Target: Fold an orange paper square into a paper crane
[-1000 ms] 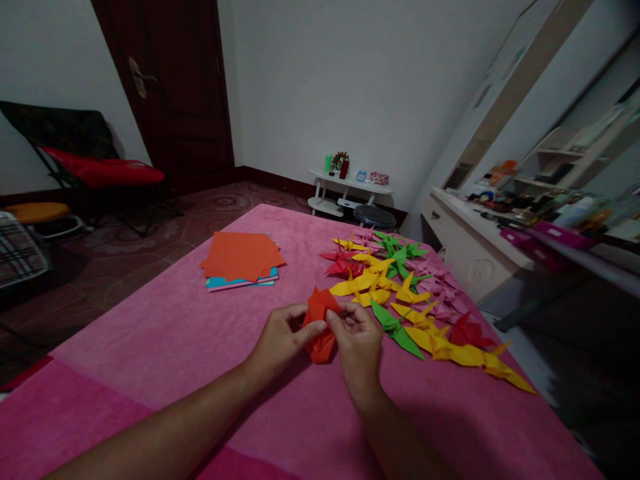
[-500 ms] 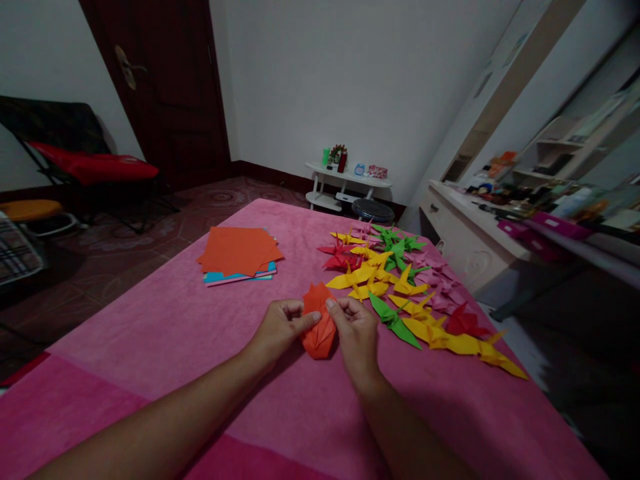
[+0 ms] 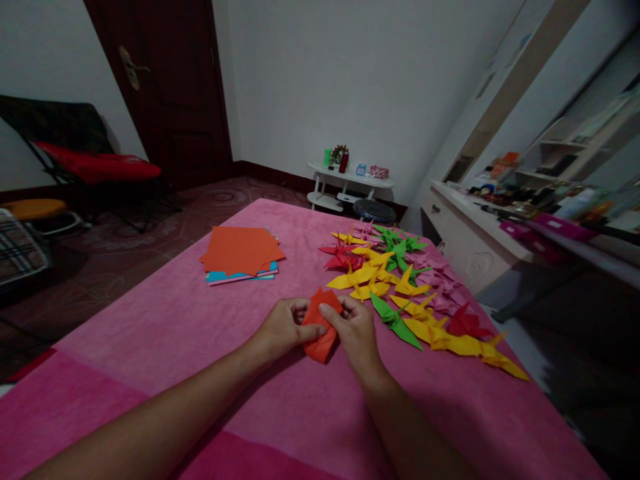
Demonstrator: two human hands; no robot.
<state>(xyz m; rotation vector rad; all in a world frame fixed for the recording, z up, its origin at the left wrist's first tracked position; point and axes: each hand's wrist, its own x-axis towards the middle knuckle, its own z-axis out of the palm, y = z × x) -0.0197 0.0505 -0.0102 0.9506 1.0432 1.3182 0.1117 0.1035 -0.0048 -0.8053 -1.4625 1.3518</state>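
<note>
Both hands pinch a partly folded orange paper piece [image 3: 320,333] just above the pink cloth [image 3: 165,327]. My left hand [image 3: 285,327] grips its left side with thumb and fingers closed. My right hand [image 3: 353,330] holds the right side, thumb pressed across the top fold. Just right of my hands lie several folded paper cranes [image 3: 400,287] in yellow, green, red and pink. A stack of square paper sheets [image 3: 241,255], orange on top, rests farther back on the left.
The pink cloth covers a table whose right edge runs close to a white dresser [image 3: 475,240] cluttered with small items. A small white shelf table [image 3: 350,187], a dark door [image 3: 165,87] and a chair with a red cushion [image 3: 95,170] stand beyond.
The orange piece has been pressed smaller and flatter between my fingers; my right thumb has shifted left over its top. Both hands stay in about the same place.
</note>
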